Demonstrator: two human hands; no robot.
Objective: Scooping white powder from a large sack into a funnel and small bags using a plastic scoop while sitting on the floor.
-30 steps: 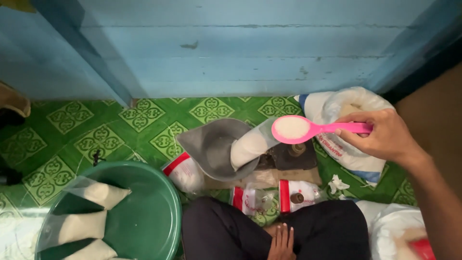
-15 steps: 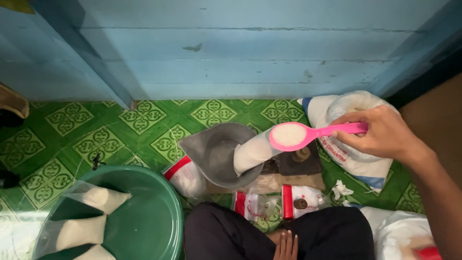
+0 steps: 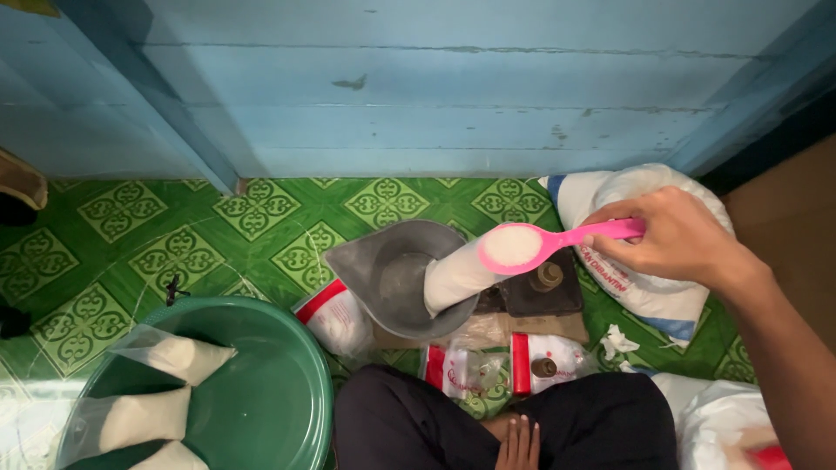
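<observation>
The pink spoon (image 3: 557, 241) is what I watch first in the head view: its bowl is heaped with white grains and held level, I judge so that nothing spills, above the open mouth of a small clear bag (image 3: 455, 277) already partly filled with the same white stuff. My right hand (image 3: 675, 237) has its fingers closed round the far end of the handle, gripping it firmly from the right side of the floor. The bag leans tilted in a grey metal scale pan (image 3: 392, 274), mouth up towards the spoon, which would let it be topped up while it is weighed. The pan sits on a dark balance scale (image 3: 542, 296) near the middle of the green patterned floor (image 3: 261, 209), just in front of my crossed legs.

My left hand (image 3: 520, 442) rests on my lap at the bottom edge, fingers loosely together, flat, holding nothing.

Behind the right hand, towards the right edge of the floor by the blue plank wall (image 3: 435, 87), a big white sack (image 3: 644, 287) stands open, within easy reach of the spoon. At the bottom left corner a green basin (image 3: 261, 392) holds several filled, closed bags (image 3: 178, 357), kept apart from the scale. Red-and-white packets (image 3: 331, 313) lie between the basin and the scale.
</observation>
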